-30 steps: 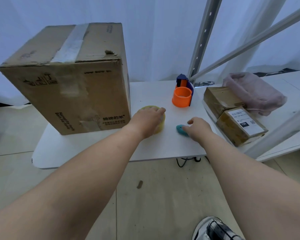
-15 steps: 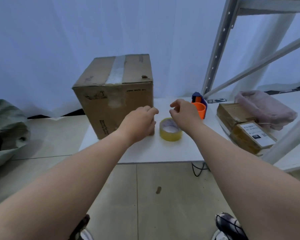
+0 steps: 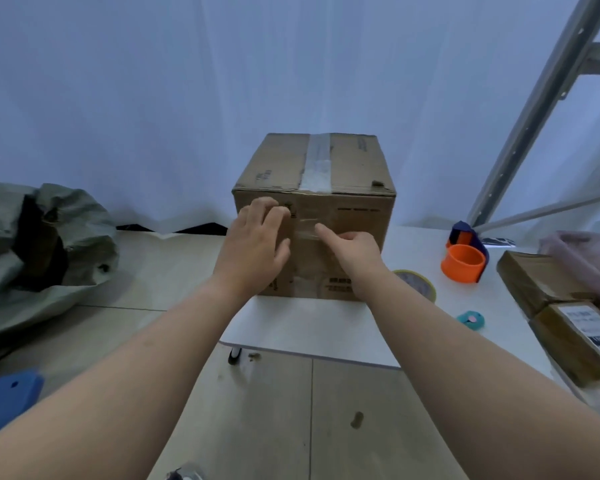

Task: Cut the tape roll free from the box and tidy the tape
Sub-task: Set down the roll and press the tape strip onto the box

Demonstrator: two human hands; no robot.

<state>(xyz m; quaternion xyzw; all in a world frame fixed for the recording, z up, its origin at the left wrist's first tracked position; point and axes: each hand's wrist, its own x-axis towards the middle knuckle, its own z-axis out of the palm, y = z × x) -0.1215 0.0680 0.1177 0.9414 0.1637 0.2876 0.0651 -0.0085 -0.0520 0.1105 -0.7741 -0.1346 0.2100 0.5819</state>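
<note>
A brown cardboard box stands on the white table, with a strip of clear tape running over its top and down its front face. My left hand lies flat against the box's front, fingers spread, holding nothing. My right hand has its index finger stretched out onto the tape end on the front face, the other fingers curled. The yellow tape roll lies flat on the table right of the box, partly hidden by my right forearm. A small teal cutter lies near the table's front edge.
An orange and blue tape dispenser stands at the back right. Brown parcels and a pink cloth lie at the right edge under a metal rack. A grey-green sack sits on the floor at left.
Both hands have left the tape roll and cutter on the table and risen to the box's front face. The view has pulled back and swung left.
</note>
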